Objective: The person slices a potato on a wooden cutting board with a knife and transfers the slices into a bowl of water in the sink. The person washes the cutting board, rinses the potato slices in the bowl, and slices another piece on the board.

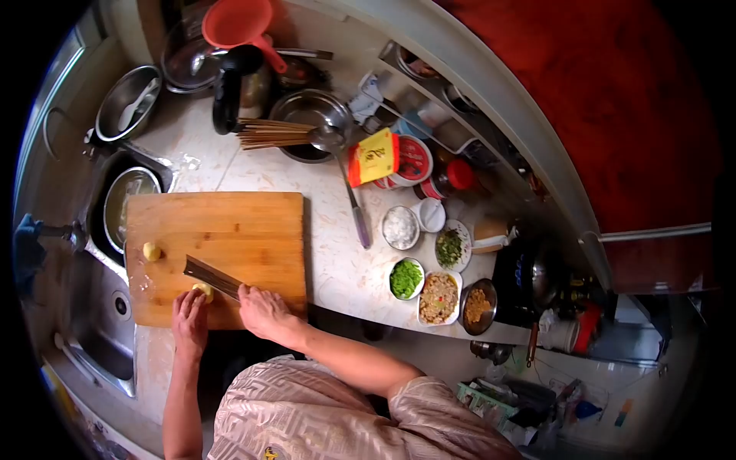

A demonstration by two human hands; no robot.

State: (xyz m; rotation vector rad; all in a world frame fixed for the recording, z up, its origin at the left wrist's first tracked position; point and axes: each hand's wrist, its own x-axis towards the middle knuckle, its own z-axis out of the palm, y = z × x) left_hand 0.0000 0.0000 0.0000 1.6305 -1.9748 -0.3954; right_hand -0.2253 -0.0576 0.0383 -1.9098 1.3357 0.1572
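My right hand [265,311] is wrapped round the handle of a cleaver [208,275], its broad dark blade lying over the wooden cutting board [238,218]. Close to the cutting edge, my left hand [190,320] has its fingertips bent down on a pale yellow peeled piece [204,290], which looks like ginger; the fingers partly cover it. A second rounded pale yellow piece [152,251] rests apart near the board's left side, with small wet bits below it.
Left of the board is a sink [100,331] with a metal bowl [123,201]. To the right stand bowls of chopped greens [406,279], white powder [400,228] and minced filling [439,297]. A ladle [357,211] and chopsticks [274,133] lie behind.
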